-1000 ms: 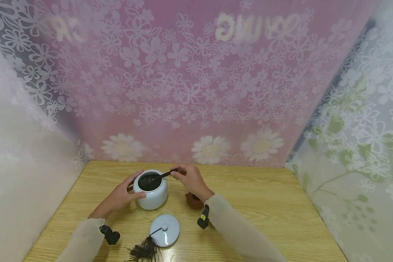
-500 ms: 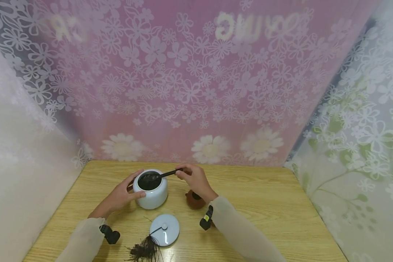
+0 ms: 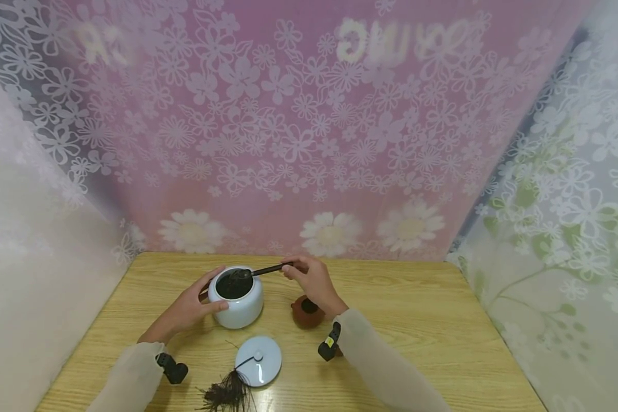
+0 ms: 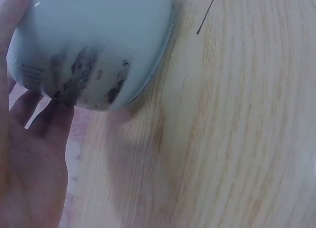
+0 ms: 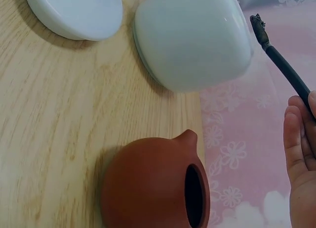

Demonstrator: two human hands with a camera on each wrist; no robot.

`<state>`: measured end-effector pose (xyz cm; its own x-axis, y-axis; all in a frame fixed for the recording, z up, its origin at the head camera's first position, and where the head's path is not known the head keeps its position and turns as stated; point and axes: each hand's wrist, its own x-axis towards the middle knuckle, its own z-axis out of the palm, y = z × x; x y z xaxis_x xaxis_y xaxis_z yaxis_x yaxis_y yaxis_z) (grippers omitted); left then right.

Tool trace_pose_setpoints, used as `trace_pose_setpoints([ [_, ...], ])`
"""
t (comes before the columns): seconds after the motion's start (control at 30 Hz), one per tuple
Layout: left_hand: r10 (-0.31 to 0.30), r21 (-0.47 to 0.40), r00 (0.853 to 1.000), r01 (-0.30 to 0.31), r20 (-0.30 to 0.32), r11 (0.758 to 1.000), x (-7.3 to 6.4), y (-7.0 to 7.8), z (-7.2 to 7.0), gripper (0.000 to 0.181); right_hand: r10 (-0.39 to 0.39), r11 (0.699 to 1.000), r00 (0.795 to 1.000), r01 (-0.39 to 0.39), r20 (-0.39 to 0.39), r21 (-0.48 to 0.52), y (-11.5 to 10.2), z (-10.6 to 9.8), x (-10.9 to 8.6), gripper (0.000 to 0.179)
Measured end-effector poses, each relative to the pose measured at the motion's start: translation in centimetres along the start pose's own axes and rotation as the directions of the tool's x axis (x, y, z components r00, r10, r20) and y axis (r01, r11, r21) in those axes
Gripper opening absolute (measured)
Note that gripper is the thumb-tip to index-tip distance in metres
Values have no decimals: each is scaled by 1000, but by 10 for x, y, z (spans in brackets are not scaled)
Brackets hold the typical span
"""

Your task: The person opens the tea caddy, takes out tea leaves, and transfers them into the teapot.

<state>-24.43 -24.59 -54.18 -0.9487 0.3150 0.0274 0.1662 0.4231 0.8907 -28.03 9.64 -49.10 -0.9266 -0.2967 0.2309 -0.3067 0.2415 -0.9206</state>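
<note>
In the head view my left hand (image 3: pixel 186 310) grips the side of a white ceramic jar (image 3: pixel 243 315), thumb at the front near the rim and fingers behind. Dark tea leaves (image 3: pixel 230 286) show inside its open mouth. My right hand (image 3: pixel 313 281) pinches the handle of a dark tea scoop (image 3: pixel 268 269), whose head is over the jar's right rim. The right wrist view shows the scoop's head (image 5: pixel 257 29) beyond the rim with dark leaves on it. Below my right hand stands a reddish-brown clay teapot (image 3: pixel 304 318), lidless, its short spout pointing toward the jar. Dark painted strokes (image 4: pixel 81 72) mark the jar.
A round white lid (image 3: pixel 265 372) lies on the wooden table (image 3: pixel 417 320) in front of the jar, with a dark stringy tassel (image 3: pixel 229 393) at its left. A pink flowered cloth (image 3: pixel 298 143) rises behind the table's far edge, with pale cloths on both sides.
My right hand has moved right and slightly up, drawing the scoop's head from inside the jar to its right rim. More of the teapot shows. My left hand and the jar stay put.
</note>
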Motion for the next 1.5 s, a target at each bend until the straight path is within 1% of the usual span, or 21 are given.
trace_pose_setpoints([
  [0.1, -1, -3, 1000, 1, 1, 1000, 1, 0, 0, 97, -9, 1000, 1000, 9, -10, -20, 0, -5, 0, 26],
  [0.33, 4, -5, 1000, -3, 4, 1000, 1, 1, 0, 97, -27, 999, 999, 26, -19, -19, 1, -16, -2, 25],
  [0.5, 5, -3, 1000, -5, 1, 1000, 1, 0, 0, 98, -35, 998, 999, 32, -42, -56, -1, -26, -6, 28],
  [0.6, 2, -3, 1000, -2, 1, 1000, 0, -1, 0, 98, -30, 998, 998, 26, -52, -63, -1, -33, -10, 31],
  [0.7, -3, -4, 1000, 3, 0, 1000, -1, -1, 0, 98, -23, 998, 998, 19, -57, -66, -2, -41, -13, 31],
  [0.93, 11, 1, 1000, -11, -1, 1000, -2, 0, -1, 97, -46, 995, 996, 39, -77, -87, 1, -62, -21, 29],
  [1.03, 15, -1, 1000, -15, -1, 1000, -2, 0, 0, 95, -37, 995, 995, 28, -91, -100, 4, -69, -24, 29],
  [1.17, 15, -6, 1000, -15, -1, 1000, -2, 0, 0, 95, -10, 996, 994, 0, -111, -91, 7, -79, -30, 28],
  [1.4, 17, 1, 1000, -17, -4, 1000, -4, 4, 1, 96, -15, 995, 992, 2, -129, -100, 11, -97, -43, 28],
  [1.5, 21, 0, 1000, -21, -5, 1000, -4, 5, 1, 96, -3, 995, 990, -10, -139, -96, 12, -104, -48, 30],
])
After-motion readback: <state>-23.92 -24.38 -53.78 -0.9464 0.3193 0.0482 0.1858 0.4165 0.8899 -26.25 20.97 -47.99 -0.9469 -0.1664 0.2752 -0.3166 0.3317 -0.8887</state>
